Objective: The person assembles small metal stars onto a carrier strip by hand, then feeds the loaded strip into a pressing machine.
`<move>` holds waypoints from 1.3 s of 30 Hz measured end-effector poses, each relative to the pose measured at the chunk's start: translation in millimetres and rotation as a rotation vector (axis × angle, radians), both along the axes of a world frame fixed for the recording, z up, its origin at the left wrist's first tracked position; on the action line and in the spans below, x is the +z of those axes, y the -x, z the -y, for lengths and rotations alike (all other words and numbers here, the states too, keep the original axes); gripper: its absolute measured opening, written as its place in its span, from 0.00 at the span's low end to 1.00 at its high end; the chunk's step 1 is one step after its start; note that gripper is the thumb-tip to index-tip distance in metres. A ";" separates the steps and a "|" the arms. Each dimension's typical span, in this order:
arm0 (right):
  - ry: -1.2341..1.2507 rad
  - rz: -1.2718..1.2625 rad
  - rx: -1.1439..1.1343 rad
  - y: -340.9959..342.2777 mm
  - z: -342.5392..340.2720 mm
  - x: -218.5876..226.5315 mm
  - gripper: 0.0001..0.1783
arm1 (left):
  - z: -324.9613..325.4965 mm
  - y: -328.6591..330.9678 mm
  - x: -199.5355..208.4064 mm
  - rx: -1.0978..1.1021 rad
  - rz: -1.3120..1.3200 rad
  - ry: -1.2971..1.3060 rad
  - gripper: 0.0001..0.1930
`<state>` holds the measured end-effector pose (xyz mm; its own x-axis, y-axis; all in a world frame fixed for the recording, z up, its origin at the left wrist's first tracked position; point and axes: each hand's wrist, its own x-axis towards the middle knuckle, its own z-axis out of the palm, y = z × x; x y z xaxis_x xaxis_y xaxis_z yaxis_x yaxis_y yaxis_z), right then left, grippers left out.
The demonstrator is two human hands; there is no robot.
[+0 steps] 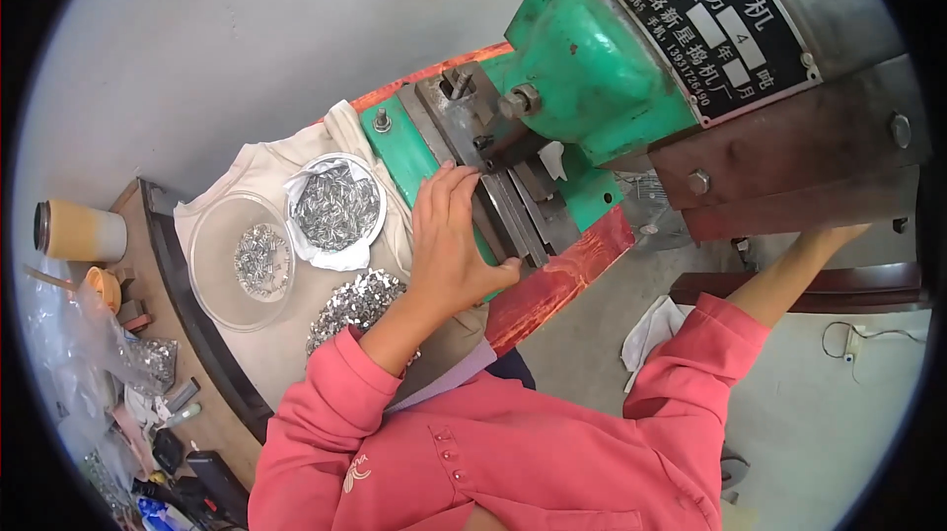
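My left hand [449, 235] lies against the steel die block [513, 215] on the bed of a green punch press [602, 68]. Its fingers stretch along the block's near edge, the thumb spread apart from them. I see no part held in it. The punch holder [518, 141] stands over the block, close to my fingertips, and a scrap of white material [552, 161] sits beside it. At the right, my right arm reaches up beneath the press's brown metal cover [789, 166]. Only the edge of my right hand [846, 233] shows; its fingers are hidden.
Left of the press, a cloth-covered surface holds a white-lined bowl of small metal pieces [337, 204], a clear tub [212, 275] with more pieces, and a heap of shiny metal bits [357, 306]. A cluttered wooden bench [212, 413] stands farther left. Red-painted board [562, 280] edges the press.
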<state>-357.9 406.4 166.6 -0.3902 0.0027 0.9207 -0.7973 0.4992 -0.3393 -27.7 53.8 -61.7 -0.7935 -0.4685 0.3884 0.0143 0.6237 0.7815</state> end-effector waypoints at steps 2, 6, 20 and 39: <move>0.054 0.003 0.130 -7.5 2.2 -22.2 0.18 | -2.0 1.1 1.4 -0.007 0.001 0.000 0.49; 0.153 0.066 0.007 -93.0 97.7 -54.8 0.24 | -1.7 -1.9 2.4 -0.012 0.015 -0.019 0.49; -0.523 1.289 0.595 -181.4 216.1 -174.5 0.19 | 9.2 -10.0 3.5 -0.134 0.019 -0.078 0.54; -0.595 1.788 0.792 -153.9 224.2 -154.5 0.17 | 10.6 -5.0 7.0 -0.145 0.026 -0.100 0.55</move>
